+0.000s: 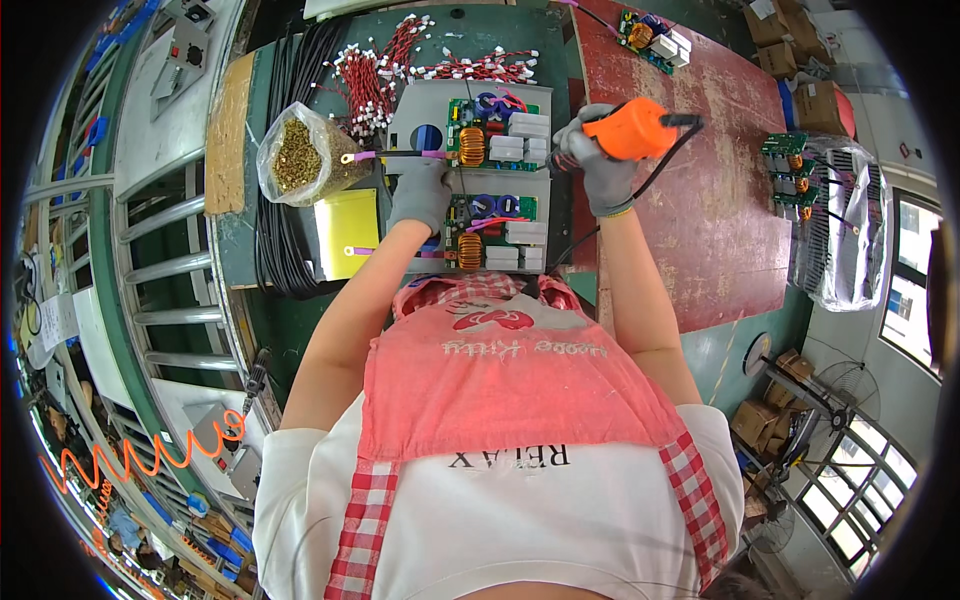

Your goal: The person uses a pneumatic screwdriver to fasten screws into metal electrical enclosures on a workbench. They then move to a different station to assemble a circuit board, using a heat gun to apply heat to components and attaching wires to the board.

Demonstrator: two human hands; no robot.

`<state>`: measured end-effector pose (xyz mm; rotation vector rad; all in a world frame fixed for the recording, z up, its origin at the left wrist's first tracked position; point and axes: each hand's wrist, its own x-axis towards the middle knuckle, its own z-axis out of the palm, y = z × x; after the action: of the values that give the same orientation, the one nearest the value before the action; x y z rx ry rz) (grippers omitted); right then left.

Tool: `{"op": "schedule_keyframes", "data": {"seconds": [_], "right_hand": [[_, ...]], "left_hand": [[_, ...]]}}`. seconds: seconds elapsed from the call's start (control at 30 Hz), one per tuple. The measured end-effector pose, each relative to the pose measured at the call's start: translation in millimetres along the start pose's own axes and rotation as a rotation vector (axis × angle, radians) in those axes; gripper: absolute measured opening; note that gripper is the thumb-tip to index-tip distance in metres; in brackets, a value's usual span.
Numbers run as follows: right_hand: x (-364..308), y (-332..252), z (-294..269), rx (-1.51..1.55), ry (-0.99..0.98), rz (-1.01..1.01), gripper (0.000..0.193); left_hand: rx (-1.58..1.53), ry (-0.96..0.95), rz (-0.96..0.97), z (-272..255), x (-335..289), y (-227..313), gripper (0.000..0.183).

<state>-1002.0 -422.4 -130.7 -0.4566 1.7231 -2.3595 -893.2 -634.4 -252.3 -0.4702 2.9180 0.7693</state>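
Observation:
My gloved right hand (608,180) is closed around an orange corded power drill (630,130) at the right edge of the upper circuit board (500,135); the tool's tip is hard to make out. My gloved left hand (422,195) rests on the grey metal plate (405,110) beside that board's left edge, its fingertips partly hidden. Just above it runs a black cable (400,155) with a ring lug, reaching left from the board. Nearer me lies a second circuit board (505,235) with a copper coil, blue capacitors and white blocks.
A clear bag (285,165) of small brass-coloured parts stands at left, beside a yellow sheet (347,235) and coiled black cables (285,235). Red-and-white wire bundles (365,85) lie at the back. On the worn red board (700,230) sits another circuit board (652,42); wrapped heat sinks (850,225) stand at right.

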Motion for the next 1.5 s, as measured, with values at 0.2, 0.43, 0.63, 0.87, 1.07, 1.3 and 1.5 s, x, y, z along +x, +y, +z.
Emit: {"op": "schedule_keyframes", "data": {"seconds": [0.2, 0.43, 0.63, 0.87, 1.07, 1.3, 1.5], "right_hand": [[-7.2, -29.8, 1.2, 0.023, 0.161, -0.218, 0.029], [-48.3, -93.7, 55.4, 0.296, -0.238, -0.405, 0.038], [-57.7, -89.7, 86.1, 0.318, -0.401, -0.412, 0.04], [-60.3, -82.5, 104.8, 0.315, -0.404, -0.352, 0.044], [-59.8, -77.3, 107.4, 0.334, -0.425, -0.332, 0.042], [-60.3, -72.9, 108.8, 0.306, -0.399, -0.314, 0.042], [-61.5, -69.5, 110.2, 0.283, -0.377, -0.262, 0.044]], "left_hand": [[-1.395, -0.382, -0.467, -40.9, -7.9, -22.7, 0.034], [-2.2, -0.428, -0.317, -56.7, -60.9, -11.0, 0.033], [-2.249, -0.393, -0.421, -65.8, -76.6, 16.7, 0.028], [-2.198, -0.397, -0.356, -49.6, -82.2, 6.0, 0.03], [-2.206, -0.361, -0.526, -56.9, -87.4, 10.9, 0.034], [-2.195, -0.347, -0.629, -55.8, -83.6, 13.3, 0.034], [-2.245, -0.391, -0.609, -43.0, -78.9, 12.5, 0.032]]}}
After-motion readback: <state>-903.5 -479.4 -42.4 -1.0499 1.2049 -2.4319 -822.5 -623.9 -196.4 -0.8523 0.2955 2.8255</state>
